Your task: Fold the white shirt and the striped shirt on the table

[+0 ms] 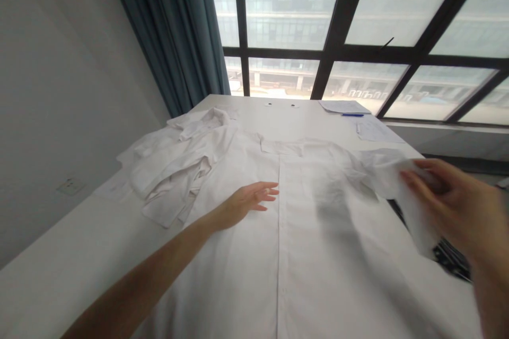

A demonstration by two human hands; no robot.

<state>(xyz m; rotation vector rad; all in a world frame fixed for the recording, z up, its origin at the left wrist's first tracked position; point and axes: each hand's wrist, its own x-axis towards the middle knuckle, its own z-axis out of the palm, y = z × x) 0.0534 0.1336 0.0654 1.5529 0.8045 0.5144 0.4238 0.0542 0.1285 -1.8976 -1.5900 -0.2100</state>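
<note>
A white button-front coat [238, 270] lies spread on the white table, its front opening running down the middle and its collar at the far end. Over the left side of its front, my left hand [256, 196] has its fingers stretched out and apart, holding nothing; whether it touches the cloth I cannot tell. My right hand [457, 201], blurred by motion, pinches the end of the coat's sleeve [392, 169] and holds it raised past the table's right edge. Below that hand the sleeve end hangs down.
Another white garment [170, 164] lies bunched at the left. Papers [345, 107] and a blue pen [352, 115] rest on the table [246, 103] at the far right. A dark patterned item [451, 259] shows beyond the right edge. A curtain [178, 26] and windows stand behind.
</note>
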